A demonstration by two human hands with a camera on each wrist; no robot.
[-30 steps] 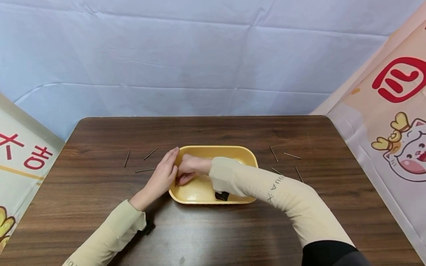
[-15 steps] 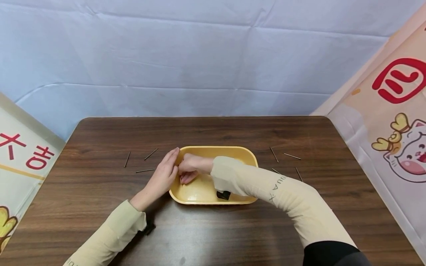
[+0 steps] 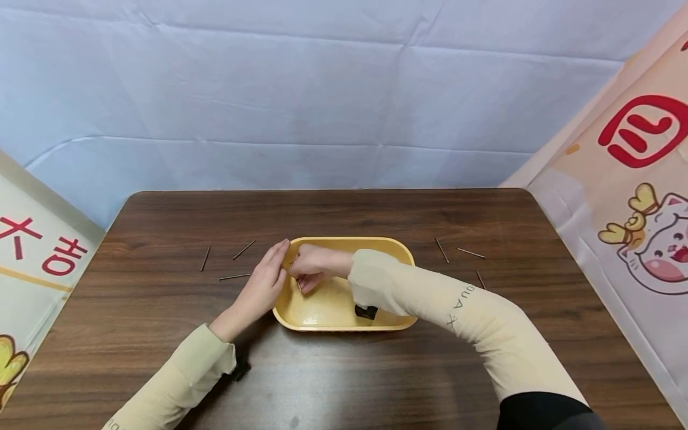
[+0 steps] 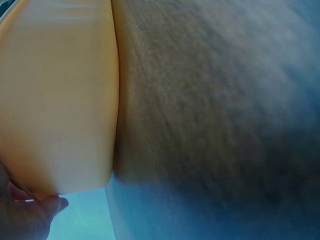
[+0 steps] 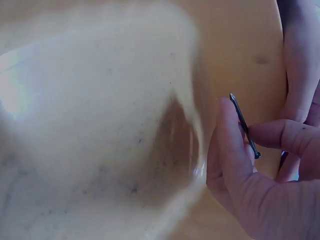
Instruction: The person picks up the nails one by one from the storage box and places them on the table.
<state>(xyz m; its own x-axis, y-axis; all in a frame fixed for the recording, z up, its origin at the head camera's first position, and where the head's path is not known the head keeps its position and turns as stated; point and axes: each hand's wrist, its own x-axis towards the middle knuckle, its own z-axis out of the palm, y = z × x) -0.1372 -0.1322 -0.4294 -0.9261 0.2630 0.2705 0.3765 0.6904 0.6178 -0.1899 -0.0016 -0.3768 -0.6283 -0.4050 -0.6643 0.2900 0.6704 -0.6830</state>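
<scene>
In the head view, my right hand [image 3: 313, 266] is inside the left end of a yellow oblong tray [image 3: 322, 310]. Its thumb and fingers pinch a thin dark nail [image 5: 243, 122], which the right wrist view shows tilted above the tray floor, its flat head at the lower end. My left hand [image 3: 262, 279] lies along the tray's left end, fingers straight against the rim. Seen from the left wrist, this hand's thumb [image 4: 56, 204] is at the end of the tray's outer wall [image 4: 65, 125].
On the dark wooden table [image 3: 344, 382], several nails lie apart, such as one nail [image 3: 235, 276] left of the tray and another nail [image 3: 471, 253] to its right. My right forearm sleeve [image 3: 430, 298] crosses the tray's right side. A pale cloth [image 3: 344, 95] hangs behind the table.
My right hand has shifted slightly right, away from the tray's left wall, with the nail now showing beneath its fingers. The sleeve now covers one nail on the right. My left hand stays put.
</scene>
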